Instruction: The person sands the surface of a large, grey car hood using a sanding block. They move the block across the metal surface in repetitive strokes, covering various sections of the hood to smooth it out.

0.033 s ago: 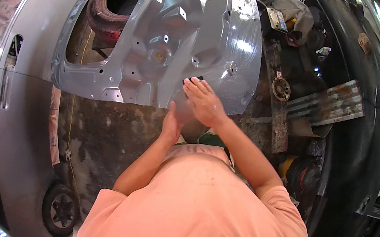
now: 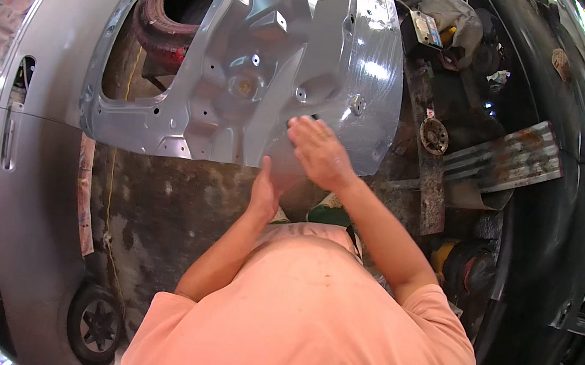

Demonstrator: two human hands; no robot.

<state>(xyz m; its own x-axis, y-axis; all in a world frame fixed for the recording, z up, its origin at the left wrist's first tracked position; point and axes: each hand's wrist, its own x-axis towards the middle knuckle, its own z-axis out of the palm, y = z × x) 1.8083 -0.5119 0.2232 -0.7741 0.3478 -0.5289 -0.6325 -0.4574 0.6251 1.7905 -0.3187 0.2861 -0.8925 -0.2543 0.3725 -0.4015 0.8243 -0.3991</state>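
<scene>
A grey metal car body panel (image 2: 272, 54) with pressed ridges, holes and a window opening lies in front of me. My right hand (image 2: 320, 155) rests on its near part, fingers extended and close together over a small dark pad (image 2: 291, 122). Only slivers of that pad show past the fingers; its kind cannot be made out. At the panel's near edge is my left hand (image 2: 266, 190), thumb up against the rim. Its other fingers are mostly hidden and appear curled around or under that edge. Whitish streaks and smears mark the panel's right side.
A red-rimmed tyre (image 2: 159, 17) shows through the window opening. On the left stands a grey car (image 2: 42, 179), with a yellow cord (image 2: 111, 195) along the floor. To the right are a battery (image 2: 425, 31), a rusty metal bar (image 2: 430, 193), corrugated metal (image 2: 510, 159) and a black car body (image 2: 558, 240).
My right hand has shifted slightly to the right across the panel, along with the dark pad. My left hand stays at the near edge.
</scene>
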